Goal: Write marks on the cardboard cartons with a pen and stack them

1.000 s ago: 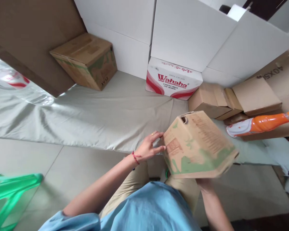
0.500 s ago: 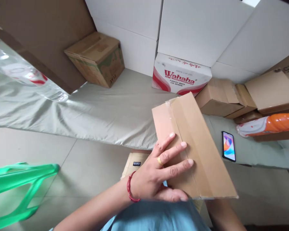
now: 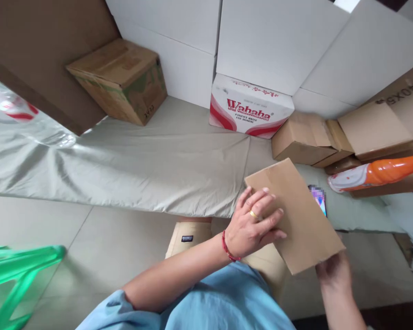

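A plain brown cardboard box (image 3: 299, 215) is held up tilted above my lap, in front of the bench edge. My left hand (image 3: 256, 222), with a gold ring and a red wrist string, rests against the box's left side, its fingers slightly apart on the cardboard. At the lower right corner my right hand (image 3: 333, 268) grips the box from below, most of its fingers hidden behind it. Just past the box's right edge lies a phone (image 3: 319, 198) on the cloth, partly covered by the box.
On the cloth-covered bench (image 3: 151, 169) stand a Wahaha carton (image 3: 249, 107), a brown box (image 3: 124, 82) and small boxes (image 3: 303, 137). An orange bottle (image 3: 378, 174) lies at right, a clear bottle (image 3: 30, 119) at left. A green stool (image 3: 24, 261) is at lower left.
The box has shifted right and turned, now showing a plain face rather than the taped one. My left hand moved right with it, and my right hand has come into view.
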